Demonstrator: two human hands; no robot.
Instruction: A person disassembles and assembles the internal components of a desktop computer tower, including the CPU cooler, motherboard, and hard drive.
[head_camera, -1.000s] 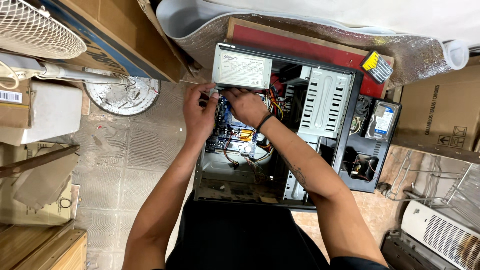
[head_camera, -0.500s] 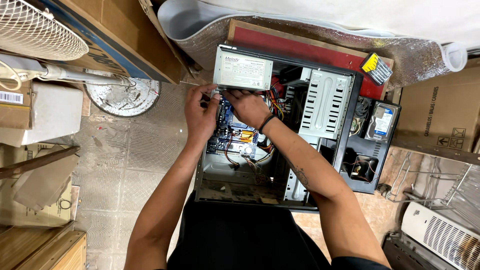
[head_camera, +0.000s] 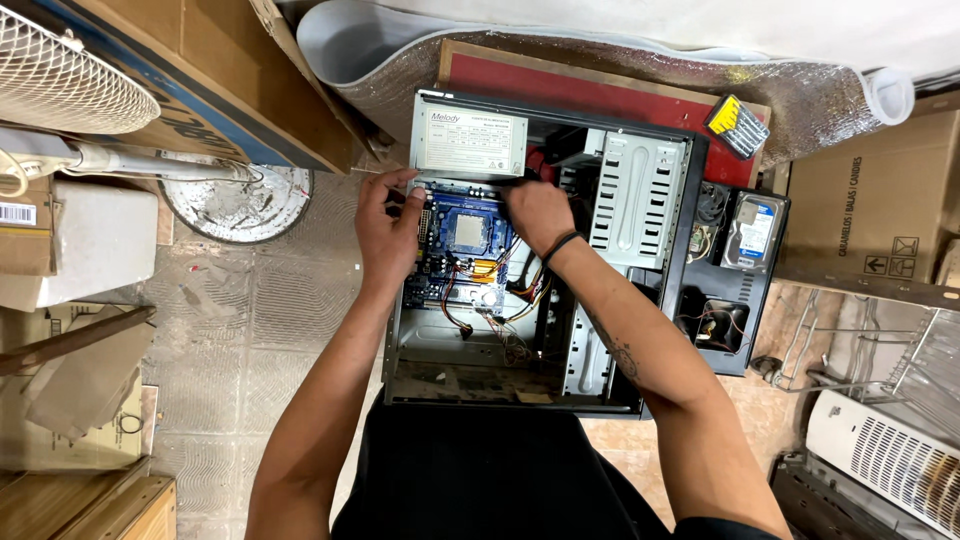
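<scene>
1. Head view: an open computer case (head_camera: 560, 390) lies on its side on the tiled floor (head_camera: 250, 330), its open face turned up toward the camera.
2. A grey power supply (head_camera: 468, 145) sits in the top left corner of the case, above the blue motherboard (head_camera: 465, 255).
3. The left hand (head_camera: 388, 228) rests at the left wall of the case, just below the power supply. Its fingers (head_camera: 385, 185) are curled around the case edge there; whether they pinch anything smaller cannot be told.
4. The right hand (head_camera: 537, 212) is inside the case, just under the right end of the power supply and beside the motherboard. Its fingers point up toward the supply and are hidden beneath the hand, so their grip cannot be told. A dark band circles that wrist.
5. A silver drive cage (head_camera: 638, 195) stands to the right of the right hand, and loose coloured cables (head_camera: 500, 310) trail below the motherboard.
6. A hard drive (head_camera: 755, 228) lies on the black front panel (head_camera: 725, 300), just right of the case.
7. A yellow-and-black screwdriver set (head_camera: 738, 125) rests on the red board (head_camera: 580, 85) above the case, on a silver foil mat (head_camera: 400, 70).
8. A fan base (head_camera: 235, 205) stands on the floor, left of the case, near cardboard boxes (head_camera: 200, 70).
</scene>
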